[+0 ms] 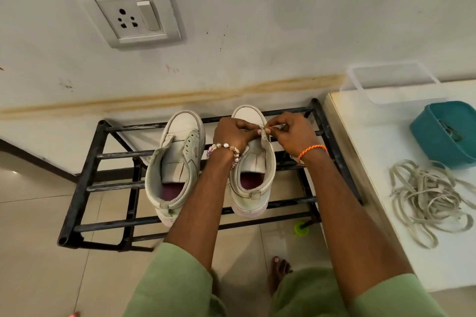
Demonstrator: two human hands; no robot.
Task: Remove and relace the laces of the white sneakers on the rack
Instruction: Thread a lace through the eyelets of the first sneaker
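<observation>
The right sneaker [253, 162], soft scuffed white leather standing beside its unlaced twin [175, 162] on the black tubular rack [85, 175], is pinched at its eyelet flap by both the left hand [231, 134] and the right hand [291, 134]. If the flap is tugged sideways, the sneaker could probably be tipped between the widely spaced bars. The flat, limp laces [427, 198] are heaped in a tangle on the smooth white bench [360, 162], where knots might be pulled tight.

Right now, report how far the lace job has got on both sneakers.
Done: both shoes look unlaced; the left sneaker shows bare eyelets, and the removed laces lie heaped on the white table. In hand: the left hand and right hand pinch the eyelet edge of the right sneaker. Left: relacing both.
</observation>
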